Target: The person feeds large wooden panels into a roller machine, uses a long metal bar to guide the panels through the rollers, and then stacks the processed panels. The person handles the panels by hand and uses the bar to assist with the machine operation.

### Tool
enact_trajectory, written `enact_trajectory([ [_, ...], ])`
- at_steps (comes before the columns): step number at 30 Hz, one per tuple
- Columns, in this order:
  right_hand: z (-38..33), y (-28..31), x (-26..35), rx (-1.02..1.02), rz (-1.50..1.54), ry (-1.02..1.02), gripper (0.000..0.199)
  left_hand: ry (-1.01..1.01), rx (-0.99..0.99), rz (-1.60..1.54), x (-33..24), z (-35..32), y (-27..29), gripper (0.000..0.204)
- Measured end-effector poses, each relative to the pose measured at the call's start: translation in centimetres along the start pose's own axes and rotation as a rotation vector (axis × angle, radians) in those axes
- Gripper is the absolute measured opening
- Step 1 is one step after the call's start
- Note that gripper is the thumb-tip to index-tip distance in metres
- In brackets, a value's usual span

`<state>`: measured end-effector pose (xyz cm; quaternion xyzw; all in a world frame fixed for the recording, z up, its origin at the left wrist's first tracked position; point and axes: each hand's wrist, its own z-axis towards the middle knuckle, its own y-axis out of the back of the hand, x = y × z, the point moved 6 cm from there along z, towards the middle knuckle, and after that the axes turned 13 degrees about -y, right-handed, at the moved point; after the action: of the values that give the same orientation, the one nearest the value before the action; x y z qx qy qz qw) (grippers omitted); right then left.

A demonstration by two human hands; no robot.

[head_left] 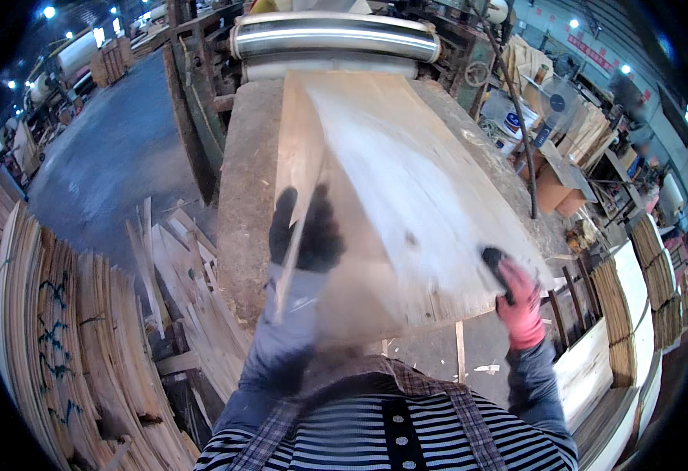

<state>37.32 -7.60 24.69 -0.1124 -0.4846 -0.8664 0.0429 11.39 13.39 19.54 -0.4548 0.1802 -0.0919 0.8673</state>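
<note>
Pale wood veneer (pixel 422 188), thin and broad, stretches over the grey worktop (pixel 246 173) towards a shiny metal roller (pixel 336 41). The dark-gloved left hand (pixel 310 242), blurred, pinches its left edge; the red-and-black-gloved right hand (pixel 520 298) grips its near right corner, probably keeping it spread.

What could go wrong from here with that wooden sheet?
The thin wooden sheet might crack: its left edge looks raised near the left hand, while the right hand grips the near right corner. Its far end lies close to the rollers, where a straying hand could get pinched. Loose wood pieces left of the table might trip someone.
</note>
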Motion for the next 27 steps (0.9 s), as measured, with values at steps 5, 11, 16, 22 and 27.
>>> enact_trajectory([
  [5,-9.9,-10.2,-3.5,0.157,-0.075,-0.002,0.042,0.392,-0.143,1.362,-2.3,-9.7,8.3,0.033],
  [11,-12.2,-16.3,0.5,0.499,-0.089,-0.034,0.041,0.613,-0.477,2.25,-3.5,-14.2,14.0,0.067],
  [16,-5.5,-16.8,-1.2,0.33,-0.064,-0.092,0.046,0.568,-0.51,2.231,-5.1,-8.6,16.8,0.069],
  [22,6.7,-22.8,-4.7,0.348,0.007,-0.098,0.047,0.671,-0.477,2.323,-6.8,4.5,25.2,0.073],
  [27,15.5,-28.0,-6.6,0.27,0.015,-0.038,0.043,0.626,-0.565,2.397,-9.5,13.1,33.1,0.072],
])
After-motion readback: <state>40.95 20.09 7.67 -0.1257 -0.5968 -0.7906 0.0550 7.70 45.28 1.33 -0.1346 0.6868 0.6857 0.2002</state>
